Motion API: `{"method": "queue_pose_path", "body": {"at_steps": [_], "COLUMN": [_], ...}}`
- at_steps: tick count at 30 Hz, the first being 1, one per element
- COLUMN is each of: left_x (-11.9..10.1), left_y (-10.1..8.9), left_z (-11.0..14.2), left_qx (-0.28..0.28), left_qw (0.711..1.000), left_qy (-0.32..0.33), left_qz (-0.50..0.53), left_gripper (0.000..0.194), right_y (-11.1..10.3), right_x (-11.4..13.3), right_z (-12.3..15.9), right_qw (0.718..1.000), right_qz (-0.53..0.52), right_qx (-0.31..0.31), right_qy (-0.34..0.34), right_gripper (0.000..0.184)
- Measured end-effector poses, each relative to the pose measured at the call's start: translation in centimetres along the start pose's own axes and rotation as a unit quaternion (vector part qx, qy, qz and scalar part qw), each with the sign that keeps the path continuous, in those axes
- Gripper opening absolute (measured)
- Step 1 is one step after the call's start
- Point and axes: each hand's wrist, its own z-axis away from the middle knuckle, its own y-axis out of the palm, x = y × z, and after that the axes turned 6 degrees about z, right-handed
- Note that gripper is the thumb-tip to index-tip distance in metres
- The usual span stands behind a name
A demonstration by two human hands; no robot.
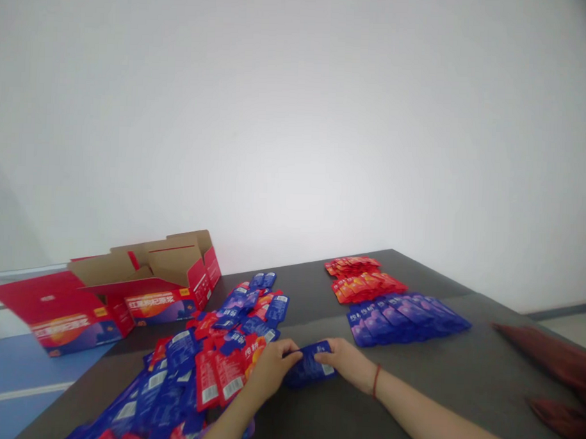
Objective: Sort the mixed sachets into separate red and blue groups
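Low over the dark table, a blue pouch [311,366] is held between both hands. My left hand [277,365] pinches its left end, thumb on top. At the other end, my right hand [348,363] grips the upper right corner. Part of a white label shows on the pouch; the fingers hide its edges. A loose heap of blue and red pouches [223,371] lies just left of my left hand. Beyond my right hand is an overlapping row of blue pouches [405,318], with red pouches [367,286] in rows behind it.
Two open red cardboard boxes, one nearer [78,321] and one farther [163,298], stand at the left. A blue surface [23,364] lies beyond the dark table's [441,378] left edge. Dark red shapes [548,356] sit at the right. A white wall [296,130] rises behind.
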Motion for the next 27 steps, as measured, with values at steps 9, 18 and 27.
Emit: {"method": "queue_pose_path", "body": {"at_steps": [9, 18, 27], "left_x": [0.6, 0.9, 1.6], "left_y": [0.3, 1.1, 0.9], "left_z": [0.3, -0.1, -0.2], "left_qx": [0.014, 0.018, -0.013], "left_qw": [0.999, 0.995, 1.0], "left_qy": [-0.012, -0.062, 0.002], "left_qz": [0.038, 0.079, -0.021], "left_gripper": [0.014, 0.032, 0.023], "right_y": [0.0, -0.4, -0.7], "right_x": [0.2, 0.2, -0.2], "right_z": [0.3, -0.2, -0.4], "right_qw": [0.988, 0.989, 0.993], "right_qz": [-0.142, -0.13, -0.096], "right_qx": [-0.007, -0.055, -0.038], "right_qy": [0.054, 0.054, 0.058], "right_gripper": [0.032, 0.032, 0.033]}}
